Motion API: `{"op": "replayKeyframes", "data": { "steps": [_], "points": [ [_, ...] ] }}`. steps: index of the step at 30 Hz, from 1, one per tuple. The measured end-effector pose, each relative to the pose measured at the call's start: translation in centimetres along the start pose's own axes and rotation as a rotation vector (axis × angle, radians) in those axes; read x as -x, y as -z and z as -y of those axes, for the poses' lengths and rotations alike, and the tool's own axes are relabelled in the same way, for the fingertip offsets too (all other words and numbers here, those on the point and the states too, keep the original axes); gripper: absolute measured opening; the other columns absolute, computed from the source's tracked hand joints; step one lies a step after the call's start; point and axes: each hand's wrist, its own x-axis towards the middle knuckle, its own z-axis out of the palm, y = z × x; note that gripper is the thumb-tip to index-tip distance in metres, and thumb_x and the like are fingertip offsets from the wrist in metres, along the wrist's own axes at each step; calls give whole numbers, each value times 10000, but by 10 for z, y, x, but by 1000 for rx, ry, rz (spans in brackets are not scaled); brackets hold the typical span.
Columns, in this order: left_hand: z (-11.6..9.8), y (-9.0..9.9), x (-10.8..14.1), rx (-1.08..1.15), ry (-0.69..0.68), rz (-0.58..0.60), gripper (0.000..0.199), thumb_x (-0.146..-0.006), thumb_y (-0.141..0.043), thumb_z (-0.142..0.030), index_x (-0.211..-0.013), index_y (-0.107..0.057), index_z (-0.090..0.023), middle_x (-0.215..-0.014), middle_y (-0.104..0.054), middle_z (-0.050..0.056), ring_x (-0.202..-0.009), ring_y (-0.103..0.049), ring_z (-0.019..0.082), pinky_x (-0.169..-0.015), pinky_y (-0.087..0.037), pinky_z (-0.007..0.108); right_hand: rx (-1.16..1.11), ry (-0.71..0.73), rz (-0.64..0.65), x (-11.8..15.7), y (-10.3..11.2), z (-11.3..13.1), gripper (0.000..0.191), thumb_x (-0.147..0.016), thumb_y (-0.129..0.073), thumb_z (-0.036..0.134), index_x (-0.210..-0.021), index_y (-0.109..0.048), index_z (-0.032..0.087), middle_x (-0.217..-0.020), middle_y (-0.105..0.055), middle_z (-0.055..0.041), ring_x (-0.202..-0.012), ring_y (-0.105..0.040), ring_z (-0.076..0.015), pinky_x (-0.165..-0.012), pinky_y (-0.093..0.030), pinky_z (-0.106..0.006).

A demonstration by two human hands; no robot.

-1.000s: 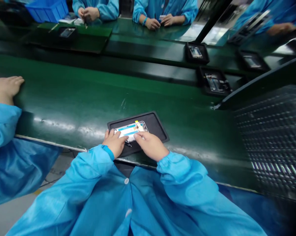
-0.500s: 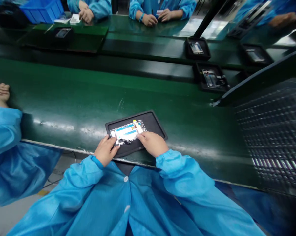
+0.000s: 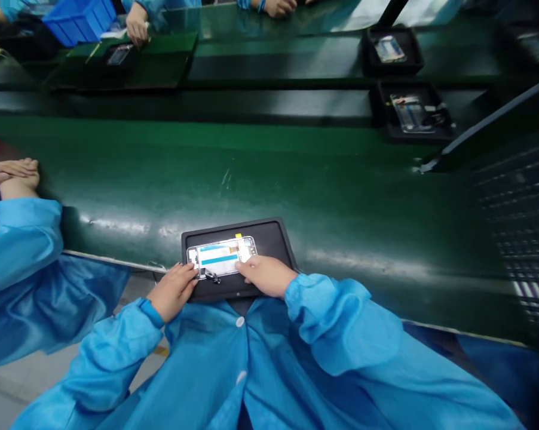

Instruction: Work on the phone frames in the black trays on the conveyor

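Observation:
A black tray (image 3: 276,239) lies at the front edge of the green bench, slightly tilted. In it sits an opened phone-like device (image 3: 220,254) with a white and blue inside, a yellow tab at its top edge and a small dark cable piece (image 3: 212,276) at its lower left. My left hand (image 3: 174,288) rests at the left end of the device and tray, fingers close together. My right hand (image 3: 269,275) has its thumb and finger on the right part of the device; the other fingers are tucked under and partly hidden.
Across the green bench (image 3: 296,179) stand black trays (image 3: 413,110) with devices and a blue crate (image 3: 79,21). A co-worker's folded hands (image 3: 16,176) rest at the left. Other people's hands show at the top. A dark mesh panel (image 3: 520,209) stands at the right.
The tray with the device sits lower and slightly left in view, turned a little straighter. My left hand has shifted down-left, its fingers closer together. The camera view has also shifted.

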Motion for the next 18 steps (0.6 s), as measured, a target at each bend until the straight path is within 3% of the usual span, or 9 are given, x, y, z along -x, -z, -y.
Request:
{"op": "replayKeyframes", "data": {
  "steps": [4, 9, 13, 15, 18],
  "points": [
    [-10, 8, -4, -39, 16, -96, 344, -883, -295, -321, -995, -569, -146, -994, -614, 92, -930, -563, 198, -863, -461, 392, 110, 38, -82, -4, -1, 8, 397, -861, -335, 425, -801, -635, 173, -815, -655, -61, -763, -585, -170, -628, -366, -243],
    [-48, 8, -31, -95, 26, -324, 256, -852, -392, -284, -978, -560, -136, -969, -602, 90, -979, -507, 235, -898, -409, 420, 96, 86, -185, -5, 3, 14, 374, -839, -378, 455, -811, -635, 186, -852, -644, -65, -805, -574, -184, -630, -371, -247],
    [-78, -2, -59, -73, 37, -223, 238, -842, -405, -248, -986, -555, -133, -847, -617, 75, -832, -545, 205, -861, -417, 390, -96, 13, -85, -6, 4, 7, 349, -826, -405, 465, -759, -593, 179, -746, -620, -30, -585, -540, -117, -497, -377, -213],
    [-84, -6, -66, -26, 33, -184, 203, -840, -401, -209, -930, -571, -146, -746, -616, 48, -752, -554, 180, -872, -405, 386, -244, -77, 9, -6, 4, 3, 328, -834, -391, 456, -793, -560, 179, -716, -595, -9, -437, -458, -79, -384, -341, -202],
    [-83, -11, -67, 8, -17, -194, 198, -839, -388, -179, -831, -586, -171, -655, -595, 20, -706, -548, 169, -892, -376, 409, -399, -138, 67, -5, 3, 0, 286, -843, -391, 427, -817, -528, 177, -703, -560, 6, -373, -394, -54, -300, -294, -181]
  ]
}}
